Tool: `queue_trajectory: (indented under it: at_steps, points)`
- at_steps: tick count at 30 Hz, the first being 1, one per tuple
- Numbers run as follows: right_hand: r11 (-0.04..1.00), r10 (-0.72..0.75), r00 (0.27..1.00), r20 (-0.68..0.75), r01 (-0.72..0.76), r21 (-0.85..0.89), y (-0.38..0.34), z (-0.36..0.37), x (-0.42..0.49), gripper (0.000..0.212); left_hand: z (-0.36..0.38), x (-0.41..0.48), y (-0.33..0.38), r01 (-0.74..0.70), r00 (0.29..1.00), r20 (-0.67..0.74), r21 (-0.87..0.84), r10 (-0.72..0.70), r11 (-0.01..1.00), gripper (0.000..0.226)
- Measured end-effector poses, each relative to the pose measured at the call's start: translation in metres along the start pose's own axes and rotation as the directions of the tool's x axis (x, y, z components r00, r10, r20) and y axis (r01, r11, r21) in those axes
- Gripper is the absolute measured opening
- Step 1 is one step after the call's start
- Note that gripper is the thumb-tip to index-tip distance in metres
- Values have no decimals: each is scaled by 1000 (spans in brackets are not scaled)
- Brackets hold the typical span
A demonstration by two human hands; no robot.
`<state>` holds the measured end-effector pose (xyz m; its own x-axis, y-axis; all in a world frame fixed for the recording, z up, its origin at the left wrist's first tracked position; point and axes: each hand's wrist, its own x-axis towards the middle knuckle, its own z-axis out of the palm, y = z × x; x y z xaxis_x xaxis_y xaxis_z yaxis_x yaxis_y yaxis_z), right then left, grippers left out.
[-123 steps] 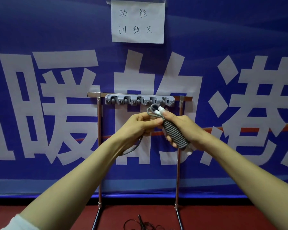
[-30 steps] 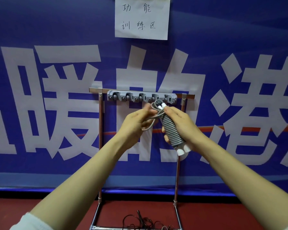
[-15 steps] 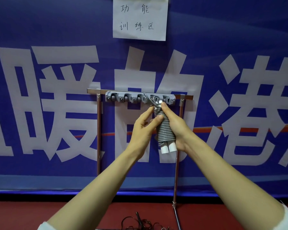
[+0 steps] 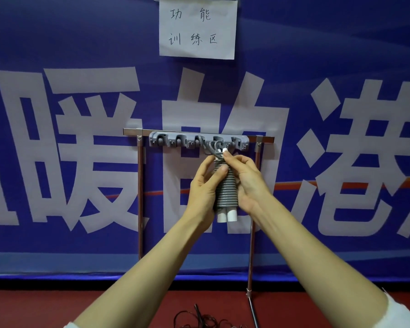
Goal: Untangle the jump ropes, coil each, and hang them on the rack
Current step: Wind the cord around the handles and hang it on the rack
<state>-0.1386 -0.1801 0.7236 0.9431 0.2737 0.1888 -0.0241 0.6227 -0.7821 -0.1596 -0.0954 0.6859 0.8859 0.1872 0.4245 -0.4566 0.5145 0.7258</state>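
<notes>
A blue banner (image 4: 57, 162) with big white characters fills the wall above a red floor (image 4: 57, 308). In front of it stands the rack (image 4: 140, 185), two thin metal posts under a crossbar that carries a grey strip of hooks (image 4: 166, 140). A white paper sign (image 4: 197, 27) with handwritten characters hangs higher up.

The left hand (image 4: 202, 188) grips the grey jump rope (image 4: 225, 192) with its thumb across the coils. The right hand (image 4: 246, 178) holds the other side and pinches the top. The rope hangs upright just below the strip, its cord wound tightly in even turns around two white handles (image 4: 227, 216) whose ends stick out below. Loose loops at its top overlap the hooks; whether one has caught is unclear.

A tangled black rope (image 4: 199, 318) lies on the floor.
</notes>
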Motion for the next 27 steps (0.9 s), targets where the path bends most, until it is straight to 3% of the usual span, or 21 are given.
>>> queue_trajectory:
  at_steps: [3, 5, 7, 9, 11, 14, 17, 21, 24, 27]
  points:
    - [994, -55, 999, -1, 54, -90, 1, -5, 1, 28, -7, 0, 2, -27, 999, 26, 84, 24, 996, 31]
    - [924, -198, 979, 42, 201, -326, 4, -15, 3, 27, -12, -1, 2, -30, 999, 39, 146, 24, 989, 28]
    - [696, -417, 894, 165, 431, -575, 8, -25, 4, 19, -14, -2, 0, -16, 999, 49, 185, 8, 983, 26]
    - [448, -534, 780, 326, 589, -673, 12, -30, 4, 13, -13, -2, -1, -14, 999, 44, 229, 4, 973, 27]
    - [274, -539, 723, 433, 636, -721, 14, -32, 3, 16, -14, -2, 2, -18, 999, 33, 279, 9, 960, 30]
    - [165, -448, 712, 540, 660, -733, 10, -36, 4, 10, -17, -2, 8, -41, 998, 53, 357, 23, 933, 34]
    - [273, -461, 736, 496, 650, -710, 4, -38, 4, 6, -17, -2, 11, -7, 996, 88, 356, -26, 934, 38]
    - [447, -469, 803, 367, 574, -686, 4, -38, 4, 10, -23, 0, 17, 126, 967, 193, 193, -163, 973, 43]
    - [528, -432, 820, 376, 568, -631, 4, -37, 3, 10, -28, -1, 21, 182, 948, 247, 103, -203, 978, 52]
    - [581, -425, 819, 386, 574, -578, 3, -37, 2, 10, -25, -3, 20, 185, 945, 248, 130, -212, 974, 49]
